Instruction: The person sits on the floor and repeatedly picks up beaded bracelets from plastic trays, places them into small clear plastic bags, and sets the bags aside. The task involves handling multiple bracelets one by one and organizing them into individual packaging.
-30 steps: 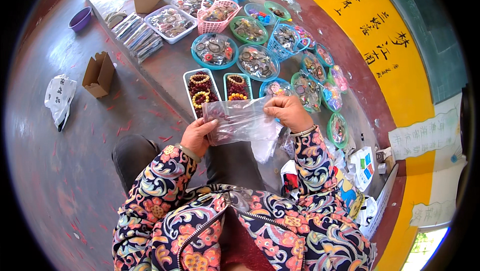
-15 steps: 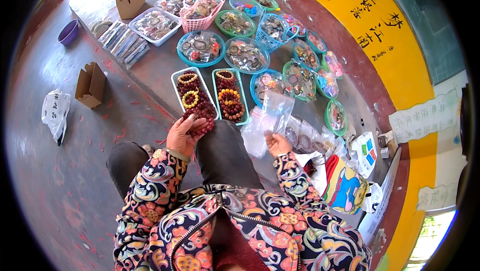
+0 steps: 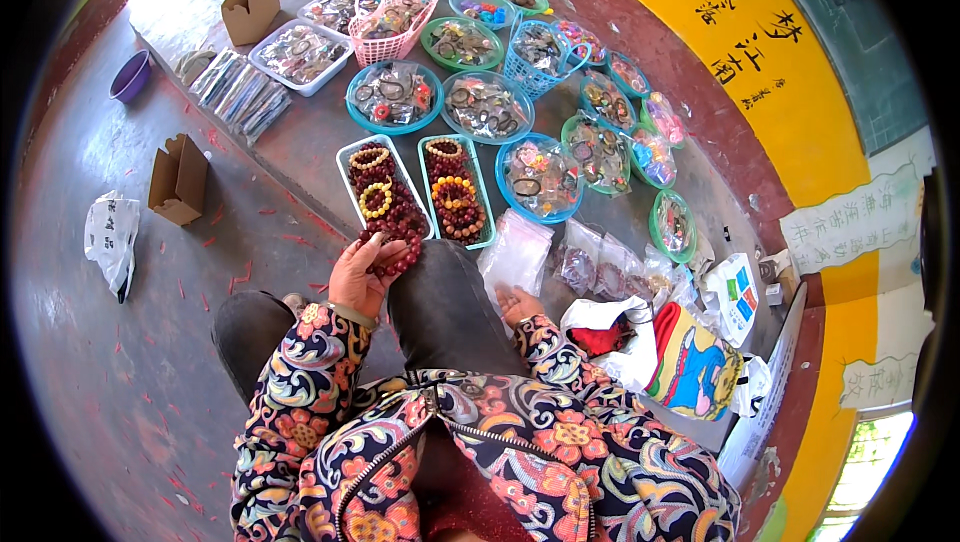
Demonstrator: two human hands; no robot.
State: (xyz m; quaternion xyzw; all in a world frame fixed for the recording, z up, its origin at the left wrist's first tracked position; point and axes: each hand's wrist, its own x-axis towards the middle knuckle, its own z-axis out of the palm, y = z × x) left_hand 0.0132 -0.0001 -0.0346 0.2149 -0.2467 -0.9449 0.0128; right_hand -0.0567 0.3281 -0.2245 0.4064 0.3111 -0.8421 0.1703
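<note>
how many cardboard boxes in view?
2. One cardboard box at the far left end of the display; another cardboard box on the floor left of the bead trays. Others may be hidden.

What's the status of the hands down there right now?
Left hand closed on dark red bead bracelets at the near tray. Right hand at a clear plastic bag. Nothing in the way.

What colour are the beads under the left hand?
Dark reddish-brown beads, fingered by the left hand at the tray's near end; seen in the head view.
</note>
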